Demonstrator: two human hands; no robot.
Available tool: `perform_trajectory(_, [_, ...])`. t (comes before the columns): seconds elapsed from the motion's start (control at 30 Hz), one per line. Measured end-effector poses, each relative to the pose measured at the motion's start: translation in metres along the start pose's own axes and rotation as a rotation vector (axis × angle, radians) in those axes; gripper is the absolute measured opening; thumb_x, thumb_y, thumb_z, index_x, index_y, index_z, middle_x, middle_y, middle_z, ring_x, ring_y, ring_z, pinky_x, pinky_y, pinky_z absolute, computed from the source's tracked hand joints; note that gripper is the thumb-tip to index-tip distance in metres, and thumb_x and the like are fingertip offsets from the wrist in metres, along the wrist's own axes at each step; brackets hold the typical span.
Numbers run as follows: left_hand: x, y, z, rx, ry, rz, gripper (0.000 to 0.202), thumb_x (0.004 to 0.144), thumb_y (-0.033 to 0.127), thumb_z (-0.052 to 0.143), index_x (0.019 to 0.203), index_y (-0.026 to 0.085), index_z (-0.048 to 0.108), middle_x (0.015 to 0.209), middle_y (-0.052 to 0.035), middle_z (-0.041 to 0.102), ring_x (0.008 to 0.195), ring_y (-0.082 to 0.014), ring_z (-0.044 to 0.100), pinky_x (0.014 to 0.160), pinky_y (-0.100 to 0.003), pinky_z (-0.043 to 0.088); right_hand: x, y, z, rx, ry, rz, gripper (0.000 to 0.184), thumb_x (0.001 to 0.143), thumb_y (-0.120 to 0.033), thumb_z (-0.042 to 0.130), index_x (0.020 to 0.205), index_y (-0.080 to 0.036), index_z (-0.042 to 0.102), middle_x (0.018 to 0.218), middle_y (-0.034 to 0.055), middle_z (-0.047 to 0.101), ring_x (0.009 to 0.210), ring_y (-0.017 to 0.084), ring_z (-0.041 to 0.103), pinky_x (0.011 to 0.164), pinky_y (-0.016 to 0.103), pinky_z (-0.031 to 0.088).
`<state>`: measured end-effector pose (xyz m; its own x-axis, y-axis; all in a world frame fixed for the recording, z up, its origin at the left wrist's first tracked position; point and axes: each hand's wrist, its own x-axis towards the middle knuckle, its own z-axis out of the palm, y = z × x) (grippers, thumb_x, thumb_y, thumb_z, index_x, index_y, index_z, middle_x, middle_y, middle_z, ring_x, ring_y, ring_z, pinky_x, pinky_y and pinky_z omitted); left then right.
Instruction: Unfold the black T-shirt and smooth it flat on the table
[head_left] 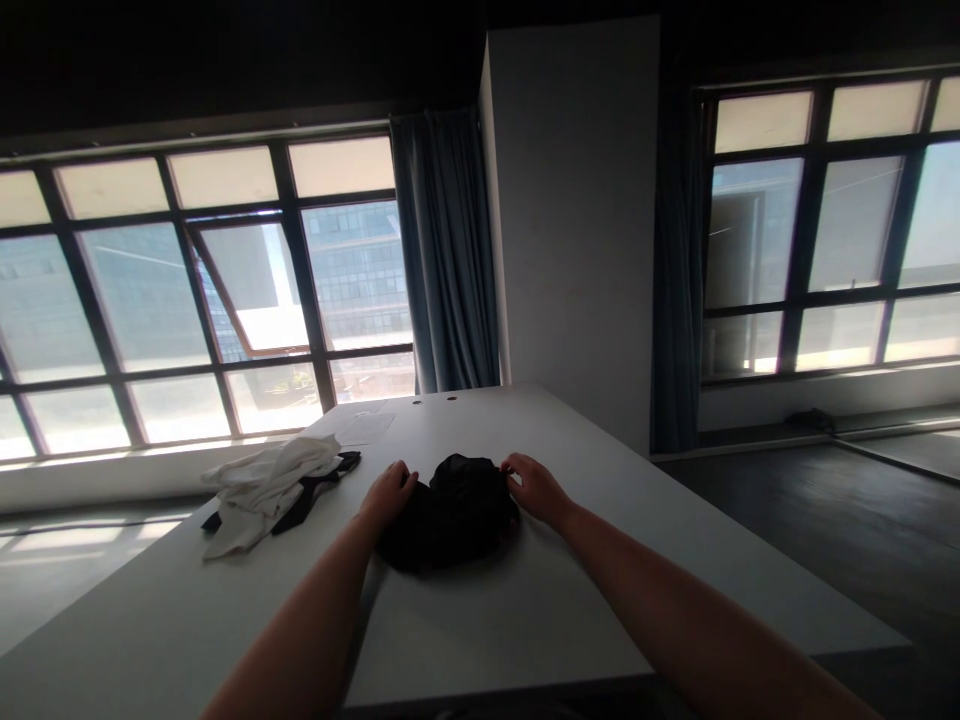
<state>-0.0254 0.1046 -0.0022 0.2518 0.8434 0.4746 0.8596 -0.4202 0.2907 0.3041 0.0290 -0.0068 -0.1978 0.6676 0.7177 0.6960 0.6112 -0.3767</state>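
Observation:
A bunched piece of black cloth (pixel 450 520) lies on the white table (pixel 480 630) in front of me. It looks like a garment, but its kind does not show in the dark folds. My left hand (pixel 388 492) pinches its upper left edge, the thumb pressed toward the fingers. On the other side, my right hand (pixel 534 488) has the upper right edge between thumb and fingers. Between the two hands the cloth rises in a rounded hump. Its lower part rests on the tabletop.
To the left, a crumpled heap of white cloth (pixel 274 485) with dark cloth (pixel 306 505) under it lies near the table's left edge. A flat sheet (pixel 367 428) lies farther back. Beyond the table stand a pillar (pixel 577 250) and a blue curtain (pixel 448 260).

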Motion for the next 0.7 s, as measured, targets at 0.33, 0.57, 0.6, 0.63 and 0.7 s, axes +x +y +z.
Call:
perform_trajectory(0.33, [0.006, -0.040, -0.016, 0.137, -0.005, -0.291, 0.030, 0.103, 0.048, 0.044, 0.098, 0.022, 0.059, 0.096, -0.0101, 0.074, 0.094, -0.0275, 0.070, 0.075, -0.033, 0.042, 0.005, 0.026, -0.005, -0.031, 0.274, 0.255, 0.015, 0.086, -0.026, 0.050, 0.094, -0.021, 0.062, 0.093, 0.0054, 0.069, 0.085, 0.022, 0.064, 0.082, 0.034, 0.048])
perform_trajectory(0.57, [0.004, -0.046, -0.016, 0.086, 0.032, -0.414, 0.024, 0.099, 0.043, 0.049, 0.102, 0.022, 0.061, 0.101, -0.0119, 0.075, 0.100, -0.0305, 0.071, 0.084, -0.037, 0.049, -0.002, 0.038, 0.015, 0.153, 0.053, 0.167, 0.021, 0.089, -0.026, 0.050, 0.108, -0.022, 0.059, 0.113, 0.0075, 0.064, 0.103, 0.022, 0.062, 0.094, 0.038, 0.051])
perform_trajectory(0.6, [0.004, -0.045, -0.014, 0.075, 0.035, -0.363, 0.020, 0.098, 0.039, 0.052, 0.102, 0.022, 0.062, 0.105, -0.0117, 0.075, 0.104, -0.0297, 0.070, 0.089, -0.038, 0.050, -0.004, 0.040, 0.020, 0.194, -0.017, 0.147, 0.026, 0.088, -0.025, 0.050, 0.112, -0.023, 0.059, 0.116, 0.0075, 0.064, 0.106, 0.022, 0.062, 0.097, 0.039, 0.051])
perform_trajectory(0.63, [0.003, -0.042, -0.012, 0.059, 0.047, -0.285, 0.017, 0.096, 0.035, 0.053, 0.102, 0.022, 0.062, 0.110, -0.0112, 0.074, 0.109, -0.0287, 0.068, 0.095, -0.038, 0.049, -0.006, 0.042, 0.024, 0.222, -0.077, 0.125, 0.032, 0.087, -0.023, 0.051, 0.118, -0.023, 0.059, 0.120, 0.0078, 0.065, 0.110, 0.023, 0.062, 0.101, 0.041, 0.050])
perform_trajectory(0.7, [0.001, -0.033, -0.008, -0.012, 0.070, -0.101, 0.016, 0.095, 0.031, 0.054, 0.104, 0.022, 0.064, 0.118, -0.0091, 0.072, 0.116, -0.0258, 0.065, 0.103, -0.037, 0.047, -0.009, 0.045, 0.031, 0.245, -0.150, 0.090, 0.045, 0.086, -0.021, 0.052, 0.131, -0.023, 0.058, 0.130, 0.0092, 0.064, 0.121, 0.024, 0.060, 0.110, 0.044, 0.045])
